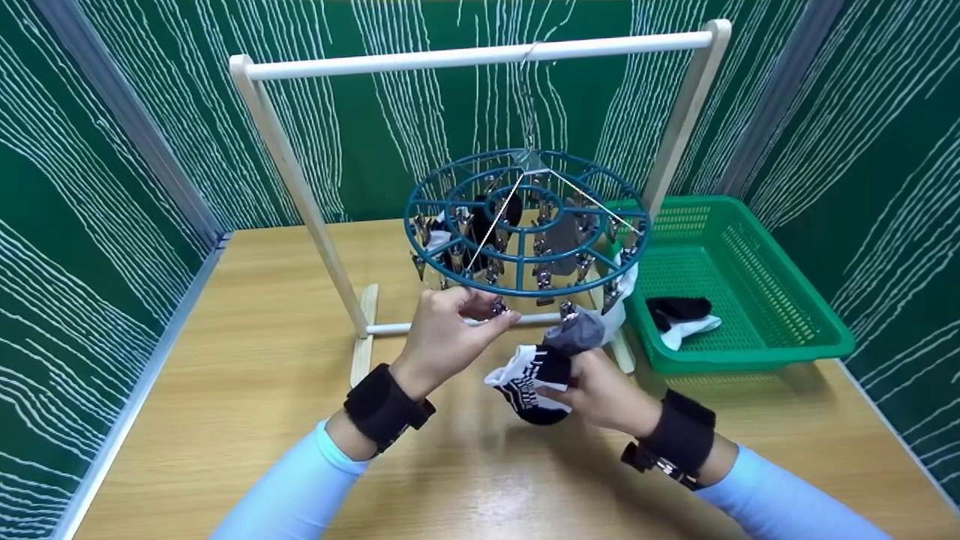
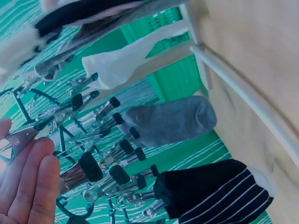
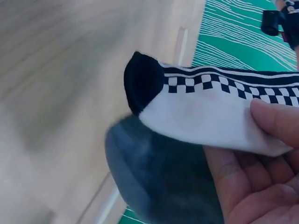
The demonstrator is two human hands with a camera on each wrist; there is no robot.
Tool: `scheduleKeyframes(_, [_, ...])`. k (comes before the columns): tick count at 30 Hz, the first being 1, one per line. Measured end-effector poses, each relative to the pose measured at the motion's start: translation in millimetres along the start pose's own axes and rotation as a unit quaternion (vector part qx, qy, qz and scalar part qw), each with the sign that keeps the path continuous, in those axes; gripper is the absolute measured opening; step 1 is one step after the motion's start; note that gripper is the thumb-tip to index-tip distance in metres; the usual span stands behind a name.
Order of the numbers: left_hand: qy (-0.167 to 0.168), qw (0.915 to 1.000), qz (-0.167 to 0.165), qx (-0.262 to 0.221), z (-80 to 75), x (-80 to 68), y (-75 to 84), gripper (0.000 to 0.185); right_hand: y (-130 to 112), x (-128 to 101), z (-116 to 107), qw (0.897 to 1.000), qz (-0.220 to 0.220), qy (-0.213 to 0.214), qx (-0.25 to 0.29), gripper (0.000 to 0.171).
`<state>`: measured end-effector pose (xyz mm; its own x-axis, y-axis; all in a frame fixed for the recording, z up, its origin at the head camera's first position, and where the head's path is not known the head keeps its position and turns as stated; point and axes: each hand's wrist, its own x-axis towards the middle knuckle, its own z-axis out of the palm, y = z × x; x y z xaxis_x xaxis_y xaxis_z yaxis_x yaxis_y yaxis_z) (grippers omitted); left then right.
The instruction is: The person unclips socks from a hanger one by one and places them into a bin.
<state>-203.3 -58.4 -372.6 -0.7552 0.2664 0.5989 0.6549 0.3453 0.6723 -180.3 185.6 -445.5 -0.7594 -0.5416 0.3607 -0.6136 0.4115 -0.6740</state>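
Observation:
A round blue-green drying hanger (image 1: 517, 291) with many metal clips hangs from a white rod. My left hand (image 1: 450, 330) pinches a metal clip (image 1: 499, 305) at the hanger's near edge; that clip (image 2: 18, 139) also shows at the left of the left wrist view. Below the hanger, my right hand (image 1: 611, 397) grips a black-and-white sock with a checkered band (image 3: 201, 107) between thumb and fingers. A grey sock (image 1: 576, 334) hangs from a clip just above it. The left wrist view shows a white sock (image 2: 112, 70), another grey sock (image 2: 170, 121) and a striped black sock (image 2: 210, 191) hanging.
The wooden stand (image 1: 289, 172) carries the white rod (image 1: 420, 61) over the table (image 1: 247, 420). At the right, a green basket (image 1: 750, 358) contains a black sock (image 1: 679, 310) and a white one (image 1: 690, 328). Green walls (image 1: 97, 150) with white lines surround the table.

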Motion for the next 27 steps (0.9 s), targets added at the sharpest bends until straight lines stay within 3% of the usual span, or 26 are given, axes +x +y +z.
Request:
scheduleKeyframes(6, [-0.002,1.0000,-0.005,-0.005,-0.1,-0.5,-1.6,0.018,-10,-1,-12,0.998,-0.050,0.017,0.022,0.023])
scheduleKeyframes(16, [-0.001,1.0000,-0.005,-0.006,-0.8,-0.8,-2.7,0.019,-23,-3,-42,0.998,-0.020,0.032,0.048,0.014])
scheduleKeyframes(20, [0.002,1.0000,-0.003,-0.006,-0.7,-1.2,-4.9,0.020,-31,-6,-60,0.998,0.014,0.023,0.062,0.013])
scheduleKeyframes(27, [0.008,0.9999,-0.002,-0.006,-1.9,-0.6,-4.2,0.020,-38,-8,-88,0.998,0.022,0.040,0.041,0.014])
